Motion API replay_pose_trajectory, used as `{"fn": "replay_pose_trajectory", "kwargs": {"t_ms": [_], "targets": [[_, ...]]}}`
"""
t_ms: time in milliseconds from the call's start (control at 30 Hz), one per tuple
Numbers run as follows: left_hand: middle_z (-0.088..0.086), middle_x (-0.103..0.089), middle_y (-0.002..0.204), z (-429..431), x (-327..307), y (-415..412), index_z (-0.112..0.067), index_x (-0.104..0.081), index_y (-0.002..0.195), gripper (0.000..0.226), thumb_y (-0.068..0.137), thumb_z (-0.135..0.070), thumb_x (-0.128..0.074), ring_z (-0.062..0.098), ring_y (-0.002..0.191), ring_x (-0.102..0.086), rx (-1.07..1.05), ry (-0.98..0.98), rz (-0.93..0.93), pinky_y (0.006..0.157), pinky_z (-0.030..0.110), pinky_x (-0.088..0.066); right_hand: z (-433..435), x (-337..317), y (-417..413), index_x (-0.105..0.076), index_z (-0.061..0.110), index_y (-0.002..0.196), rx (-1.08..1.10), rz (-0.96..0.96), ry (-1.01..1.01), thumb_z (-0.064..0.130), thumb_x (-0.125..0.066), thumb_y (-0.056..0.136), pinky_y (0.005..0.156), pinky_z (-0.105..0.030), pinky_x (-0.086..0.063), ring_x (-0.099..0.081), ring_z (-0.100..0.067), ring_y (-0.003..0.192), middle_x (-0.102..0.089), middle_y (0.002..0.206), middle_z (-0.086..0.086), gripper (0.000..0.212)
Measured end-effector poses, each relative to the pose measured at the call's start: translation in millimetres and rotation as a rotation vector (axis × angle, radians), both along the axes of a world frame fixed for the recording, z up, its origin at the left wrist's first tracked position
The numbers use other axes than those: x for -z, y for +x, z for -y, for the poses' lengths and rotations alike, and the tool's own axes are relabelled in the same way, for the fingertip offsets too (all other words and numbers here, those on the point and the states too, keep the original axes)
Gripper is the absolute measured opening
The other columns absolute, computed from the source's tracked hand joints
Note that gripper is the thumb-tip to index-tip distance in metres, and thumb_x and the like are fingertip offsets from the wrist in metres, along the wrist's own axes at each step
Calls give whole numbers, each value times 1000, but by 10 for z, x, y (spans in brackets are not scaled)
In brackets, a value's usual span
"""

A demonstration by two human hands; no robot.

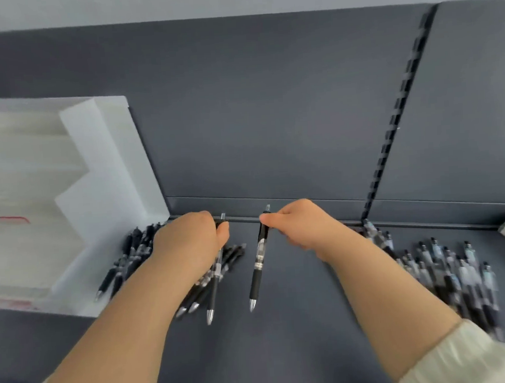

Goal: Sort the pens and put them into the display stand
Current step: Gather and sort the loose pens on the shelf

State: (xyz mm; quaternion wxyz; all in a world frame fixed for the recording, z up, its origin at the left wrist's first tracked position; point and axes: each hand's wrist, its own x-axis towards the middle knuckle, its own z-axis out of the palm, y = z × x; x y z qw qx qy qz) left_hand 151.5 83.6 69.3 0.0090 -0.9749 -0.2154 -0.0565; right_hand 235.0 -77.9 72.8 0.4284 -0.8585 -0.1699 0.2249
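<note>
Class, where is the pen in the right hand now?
In the head view, centre: the pen hangs tip-down from the right hand, between the left pile and right pile.

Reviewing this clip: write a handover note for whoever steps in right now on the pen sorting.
Left hand: grips a clear-barrelled pen near its top, tip down, above the left pile beside the display stand.
Right hand: pinches a black pen near its clip, tip down.
A second pile lies on the shelf at right.
Done: no pens visible in the stand.
Left: sort both piles and load the stand.
</note>
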Motion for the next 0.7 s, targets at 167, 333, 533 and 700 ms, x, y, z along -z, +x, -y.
{"fn": "replay_pose_trajectory", "kwargs": {"t_ms": [167,333,533,700], "targets": [[-1,-45,76,-678,-31,-238,-16,-44,81,36,99,-43,-29,23,73,-46,-41,43,-23,60,29,-32,-800,164,-176,-38,18,66,-7,-84,-10,39,-63,84,48,-25,-18,-21,-18,49,-25,58,-2,37],[4,-56,90,-1061,3,-205,-15,-52,92,35,100,-40,-28,23,74,-45,4,79,-98,59,29,-31,-1353,209,-273,-55,13,80,48,-101,-42,37,-59,86,42,-21,-21,-22,-14,37,-26,50,0,25],[3,-59,97,-1249,85,25,-13,-56,103,45,100,-48,-27,25,88,-59,118,79,-89,61,29,-34,-1590,298,-301,-70,0,99,226,-57,-50,41,-55,90,46,-24,-29,-30,-14,41,-31,43,3,45],[-3,-42,78,-1172,151,117,-15,-52,93,44,99,-50,-26,22,70,-46,217,112,-8,57,29,-32,-1322,314,-286,-71,10,82,345,-19,-44,39,-51,93,46,-23,-29,-31,-16,43,-32,39,5,38]]}}
